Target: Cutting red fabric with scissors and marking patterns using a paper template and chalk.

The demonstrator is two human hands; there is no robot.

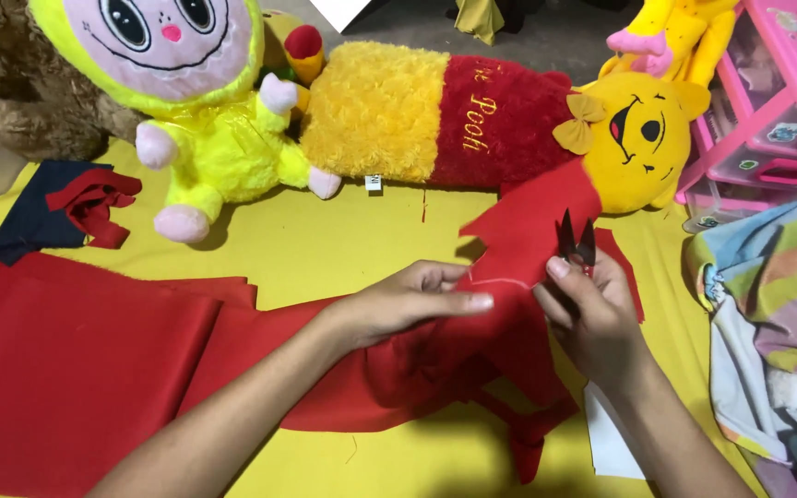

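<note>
Both forearms reach in from the bottom edge, meeting over red felt on a yellow sheet.

Nearest me, my left hand [417, 300] pinches a red felt piece [518, 249], closed on its edge beside a faint chalk line; my right hand [588, 309] is closed around small black scissors [576, 244], blades parted at the cloth. I judge the cutting is under way, and the next snip calls for keeping the felt taut along the line. Beyond lie a folded red cloth [76, 360], red scraps on a navy piece [39, 217], a yellow doll [196, 111] and a long bear bolster [472, 115]. Striped fabric [777, 304] crowds my right.
</note>
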